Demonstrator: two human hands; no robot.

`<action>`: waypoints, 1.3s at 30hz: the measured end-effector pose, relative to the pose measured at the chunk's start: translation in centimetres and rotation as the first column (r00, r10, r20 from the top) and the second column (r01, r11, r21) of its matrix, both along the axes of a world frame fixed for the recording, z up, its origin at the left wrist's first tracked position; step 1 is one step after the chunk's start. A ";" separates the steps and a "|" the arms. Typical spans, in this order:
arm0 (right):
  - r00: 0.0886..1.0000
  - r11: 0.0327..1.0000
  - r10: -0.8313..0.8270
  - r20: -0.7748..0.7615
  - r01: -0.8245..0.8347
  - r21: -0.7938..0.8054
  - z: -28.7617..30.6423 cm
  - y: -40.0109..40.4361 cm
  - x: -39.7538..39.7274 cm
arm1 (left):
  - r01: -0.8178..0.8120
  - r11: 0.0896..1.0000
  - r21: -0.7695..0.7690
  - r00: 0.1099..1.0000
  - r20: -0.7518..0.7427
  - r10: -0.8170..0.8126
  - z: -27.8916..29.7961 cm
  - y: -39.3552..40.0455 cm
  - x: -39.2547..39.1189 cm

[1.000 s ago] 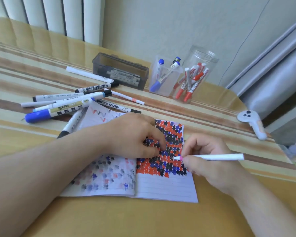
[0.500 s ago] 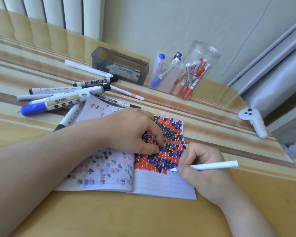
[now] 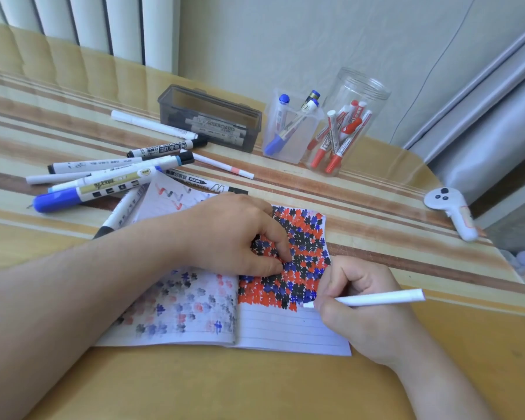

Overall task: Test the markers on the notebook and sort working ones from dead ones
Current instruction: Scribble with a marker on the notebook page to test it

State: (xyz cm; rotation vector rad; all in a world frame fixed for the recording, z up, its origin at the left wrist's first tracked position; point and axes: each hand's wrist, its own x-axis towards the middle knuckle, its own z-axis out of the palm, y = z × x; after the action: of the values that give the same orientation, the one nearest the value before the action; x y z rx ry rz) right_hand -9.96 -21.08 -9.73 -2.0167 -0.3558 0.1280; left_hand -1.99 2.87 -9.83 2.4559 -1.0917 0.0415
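An open notebook [image 3: 285,331] lies on the table, its right page filled with red, blue and black marks. My left hand [image 3: 234,234] rests on the page with curled fingers pressing it down. My right hand [image 3: 361,304] grips a thin white marker [image 3: 379,298], its tip touching the page just below the coloured block. Several loose markers [image 3: 109,183] lie at the left. A square clear cup [image 3: 288,131] holds blue markers and a round clear jar [image 3: 346,128] holds red ones.
A dark grey plastic box [image 3: 209,116] sits behind the loose markers. A white handheld controller [image 3: 449,210] lies at the right edge of the striped table. Curtains hang behind, at left and right.
My right hand has moved the white marker down and right, from over the coloured block to the bare lines below it. My left hand stays on the page.
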 end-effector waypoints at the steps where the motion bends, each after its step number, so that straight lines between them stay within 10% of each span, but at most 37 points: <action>1: 1.000 1.000 0.009 -0.009 -0.009 0.006 0.0 0.0 0.0 | 0.002 1.000 -0.004 1.000 -0.001 -0.002 0.0 0.0 0.0; 30: 1.000 0.999 -0.001 -0.031 -0.001 -0.053 -0.2 -0.2 0.2 | -0.037 0.999 0.022 0.996 -0.075 0.038 0.4 0.0 -0.2; 39: 0.994 0.934 -0.051 -0.100 0.083 0.348 0.3 -0.5 0.9 | -0.139 0.973 -0.185 0.969 -0.228 0.095 0.8 0.3 0.3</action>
State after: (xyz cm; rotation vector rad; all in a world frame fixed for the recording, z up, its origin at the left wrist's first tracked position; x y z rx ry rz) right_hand -9.11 -21.59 -9.47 -1.6594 -0.2337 0.1033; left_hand -1.68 3.19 -9.07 2.2787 -0.8056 -0.0765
